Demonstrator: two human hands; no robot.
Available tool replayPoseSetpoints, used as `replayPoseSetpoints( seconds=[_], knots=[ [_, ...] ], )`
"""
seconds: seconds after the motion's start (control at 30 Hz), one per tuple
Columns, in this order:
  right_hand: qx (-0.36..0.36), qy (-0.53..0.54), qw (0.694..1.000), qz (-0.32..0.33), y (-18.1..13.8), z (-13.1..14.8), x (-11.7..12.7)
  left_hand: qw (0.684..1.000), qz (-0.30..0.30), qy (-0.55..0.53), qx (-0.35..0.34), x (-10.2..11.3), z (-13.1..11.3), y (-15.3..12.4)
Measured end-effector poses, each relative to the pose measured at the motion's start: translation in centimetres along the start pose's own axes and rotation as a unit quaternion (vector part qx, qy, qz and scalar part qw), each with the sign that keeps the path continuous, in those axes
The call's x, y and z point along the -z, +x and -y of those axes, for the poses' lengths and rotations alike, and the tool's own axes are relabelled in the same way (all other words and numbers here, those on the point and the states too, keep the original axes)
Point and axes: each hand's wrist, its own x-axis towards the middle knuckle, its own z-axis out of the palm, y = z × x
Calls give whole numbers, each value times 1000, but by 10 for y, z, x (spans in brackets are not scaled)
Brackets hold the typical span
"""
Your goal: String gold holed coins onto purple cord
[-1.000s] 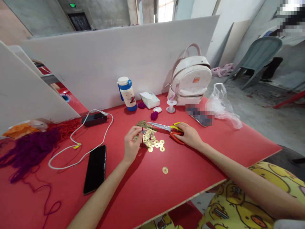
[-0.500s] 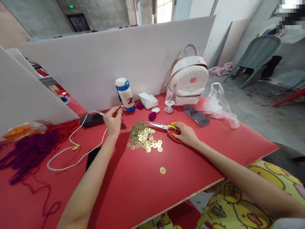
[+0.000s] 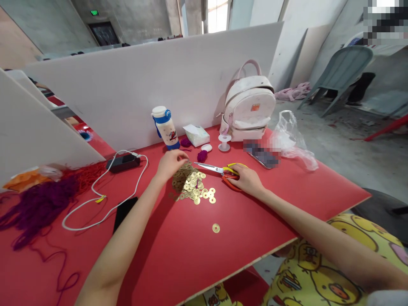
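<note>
My left hand (image 3: pixel 172 165) hovers at the far left edge of a heap of brass coins (image 3: pixel 191 185), its fingers pinched together. What lies between the fingertips is hidden. A short piece of purple yarn (image 3: pixel 196 183) shows on the heap. My right hand (image 3: pixel 248 179) grips the scissors (image 3: pixel 232 170) by their yellow and orange handles. Their blades point left, with the tips just beyond the coins. One single coin (image 3: pixel 216 228) lies apart, nearer the table's front edge. Behind the heap sits a small purple yarn ball (image 3: pixel 202 156).
At the back stand a water bottle (image 3: pixel 165 127), a tissue pack (image 3: pixel 196 135), a white spool (image 3: pixel 224 143) and a white backpack (image 3: pixel 248 108). A phone (image 3: pixel 261 155) and plastic bag (image 3: pixel 291 144) lie right. Leftward are a white cable (image 3: pixel 92 187), a black power strip (image 3: pixel 123 162) and purple yarn (image 3: pixel 44 208).
My left hand has moved right and down from beside the bottle to the coin heap. The yarn with a dark piece that hung from it no longer shows. My right hand stays on the scissors.
</note>
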Motion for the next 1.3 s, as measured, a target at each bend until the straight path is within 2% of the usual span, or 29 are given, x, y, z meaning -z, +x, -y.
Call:
replayPoseSetpoints(
  seconds=[0.03, 0.13, 0.23, 0.4, 0.63, 0.8, 0.93, 1.03, 1.13, 1.2, 1.3],
  knots=[
    [-5, 0, 1000, -2, 0, 0, 0, 999, 36, 32, 11, -4, -6, -11],
    [-17, 2, 1000, 2, -1, 2, 1, 991, 95, 84, 35, -17, -22, -44],
    [-23, 4, 1000, 8, -1, 2, 3, 984, 100, 133, 60, -27, -33, -66],
    [-27, 2, 1000, 7, -2, 2, 3, 977, 106, 162, 84, -31, -41, -73],
    [-22, -2, 1000, 9, -1, 1, 3, 982, 92, 141, 87, -37, -38, -73],
    [-18, 8, 1000, 2, -1, 1, 3, 990, 31, 91, 103, -30, -22, -68],
    [-23, 2, 1000, 4, -1, 1, 3, 980, -40, 124, 150, -6, 9, -51],
    [-16, -6, 1000, 7, -2, 2, 3, 962, -59, 187, 192, 15, 35, -38],
    [5, -23, 1000, -4, -2, 2, 3, 940, -29, 252, 228, 26, 54, -33],
    [27, -38, 999, -14, -2, 0, 4, 936, -26, 276, 219, 24, 58, -34],
    [53, -51, 997, -13, -1, -5, 6, 944, -69, 279, 163, 13, 51, -33]
  ],
)
